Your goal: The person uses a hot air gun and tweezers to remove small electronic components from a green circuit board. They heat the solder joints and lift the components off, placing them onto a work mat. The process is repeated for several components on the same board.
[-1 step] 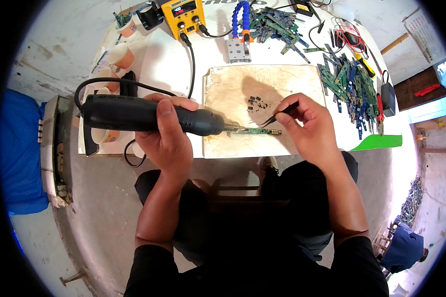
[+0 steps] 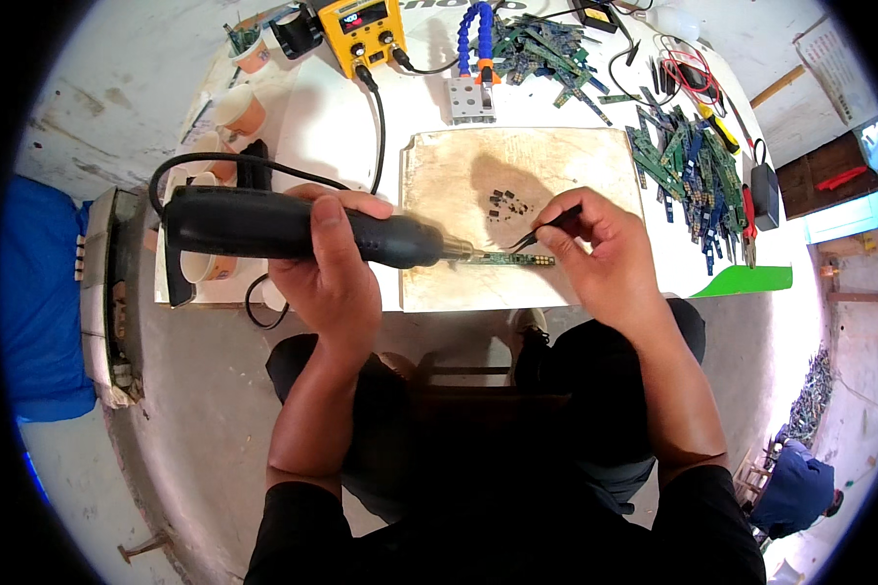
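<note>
My left hand (image 2: 327,253) grips a black hot-air handpiece (image 2: 215,226) held level, its metal nozzle (image 2: 456,250) over the left end of a narrow green circuit board (image 2: 527,260). That board lies on a stained pale work mat (image 2: 439,166). My right hand (image 2: 595,253) pinches black tweezers (image 2: 546,224), their tips just above the board beside the nozzle; whether they touch it I cannot tell. Several small black parts (image 2: 505,205) lie on the mat behind the board.
Behind are a yellow station (image 2: 361,34) and a blue jointed hose on a metal block (image 2: 470,102). Circuit-board piles (image 2: 683,166) (image 2: 541,54) lie right and back, pliers (image 2: 748,219) at right, paper cups (image 2: 239,112) at left. A person in blue (image 2: 790,487) is low at far right.
My right hand and the tweezers have shifted very slightly. The rest looks the same.
</note>
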Demonstrator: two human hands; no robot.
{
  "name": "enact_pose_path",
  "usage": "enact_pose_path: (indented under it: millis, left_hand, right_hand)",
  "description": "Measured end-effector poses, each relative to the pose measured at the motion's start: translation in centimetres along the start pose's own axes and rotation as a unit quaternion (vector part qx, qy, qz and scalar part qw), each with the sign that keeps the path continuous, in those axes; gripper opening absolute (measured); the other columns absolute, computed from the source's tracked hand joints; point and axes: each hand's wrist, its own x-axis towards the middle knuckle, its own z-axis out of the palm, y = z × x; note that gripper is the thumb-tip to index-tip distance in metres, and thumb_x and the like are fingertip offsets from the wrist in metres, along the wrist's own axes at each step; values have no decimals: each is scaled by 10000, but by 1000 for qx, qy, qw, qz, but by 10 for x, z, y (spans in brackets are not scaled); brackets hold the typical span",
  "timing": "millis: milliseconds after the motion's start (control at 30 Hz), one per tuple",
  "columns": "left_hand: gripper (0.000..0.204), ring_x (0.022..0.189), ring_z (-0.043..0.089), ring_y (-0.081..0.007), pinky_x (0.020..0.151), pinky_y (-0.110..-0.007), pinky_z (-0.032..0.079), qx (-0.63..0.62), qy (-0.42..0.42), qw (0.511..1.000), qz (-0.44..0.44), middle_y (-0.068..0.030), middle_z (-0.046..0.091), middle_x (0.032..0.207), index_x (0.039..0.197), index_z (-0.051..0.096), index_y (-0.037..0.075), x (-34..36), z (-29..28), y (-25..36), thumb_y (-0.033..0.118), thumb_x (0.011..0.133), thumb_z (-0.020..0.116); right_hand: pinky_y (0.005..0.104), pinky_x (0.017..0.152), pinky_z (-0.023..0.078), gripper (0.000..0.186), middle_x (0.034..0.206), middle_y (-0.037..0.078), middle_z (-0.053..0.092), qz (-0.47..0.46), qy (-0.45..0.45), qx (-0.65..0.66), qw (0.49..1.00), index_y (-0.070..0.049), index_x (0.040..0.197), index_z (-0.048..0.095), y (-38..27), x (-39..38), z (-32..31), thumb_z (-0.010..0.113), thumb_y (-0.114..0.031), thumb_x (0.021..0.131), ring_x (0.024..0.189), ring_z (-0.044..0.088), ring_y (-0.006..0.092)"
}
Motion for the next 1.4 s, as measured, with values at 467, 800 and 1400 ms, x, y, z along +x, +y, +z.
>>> enact_pose_path:
  millis: [467, 800, 1400]
  left_hand:
    - [193, 705, 622, -121, 689, -240, 505, 36, -8, 999, -3, -101, 685, 745, 974, 528, 53, -5, 3, 2, 239, 1026, 517]
    - [202, 693, 610, -133, 672, -243, 504, 27, 8, 999, -19, -113, 676, 746, 1008, 513, 43, -2, 4, 2, 244, 1032, 505]
    - [209, 763, 649, -156, 676, -269, 546, 13, 10, 1000, 1, -107, 620, 805, 1046, 488, 29, 1, 3, 2, 238, 1037, 508]
  right_hand:
    - [263, 700, 511, 88, 819, 79, 700, -21, -14, -29, 999, -16, 969, 633, 3, 0, 6, 681, 1, 897, 771, 657, 106]
    - [278, 686, 509, 80, 800, 90, 695, -13, -18, -18, 1000, -15, 954, 631, 1, -1, 8, 682, 2, 894, 744, 661, 141]
    - [265, 701, 497, 122, 866, 66, 695, -14, -31, -68, 997, -20, 952, 678, -3, -3, 1, 730, 21, 850, 759, 633, 129]
